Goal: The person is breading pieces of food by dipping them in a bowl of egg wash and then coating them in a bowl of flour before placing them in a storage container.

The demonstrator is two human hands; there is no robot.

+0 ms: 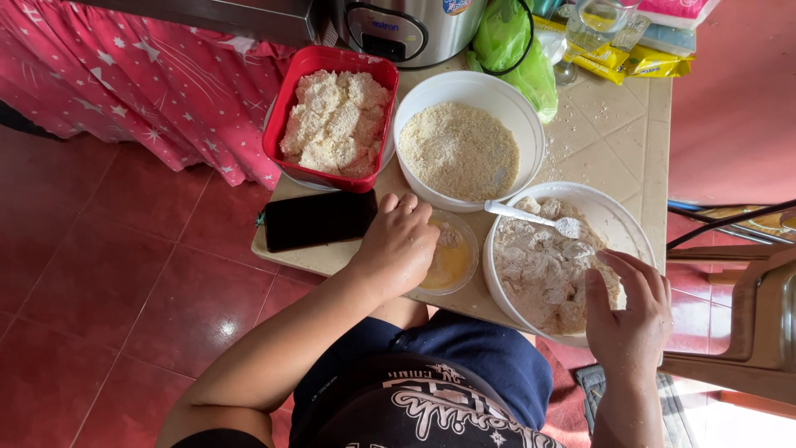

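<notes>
My left hand (398, 245) reaches into a small clear bowl of yellow beaten egg (454, 267) at the table's near edge; its fingertips are hidden inside. My right hand (632, 311) hovers over the near right rim of a large white bowl (618, 217) holding floured pieces, fingers loosely curled with nothing seen in them. A white spoon (531, 217) rests across that bowl's far rim. Behind stand a white bowl of breadcrumbs (461, 151) and a red tub of coated pieces (336, 123).
A black phone (319, 219) lies on the table's left near corner. A metal cooker (406, 29), a green bag (510, 46), a glass and yellow packets stand at the back. A wooden chair (746, 332) is on the right. Red tiled floor lies to the left.
</notes>
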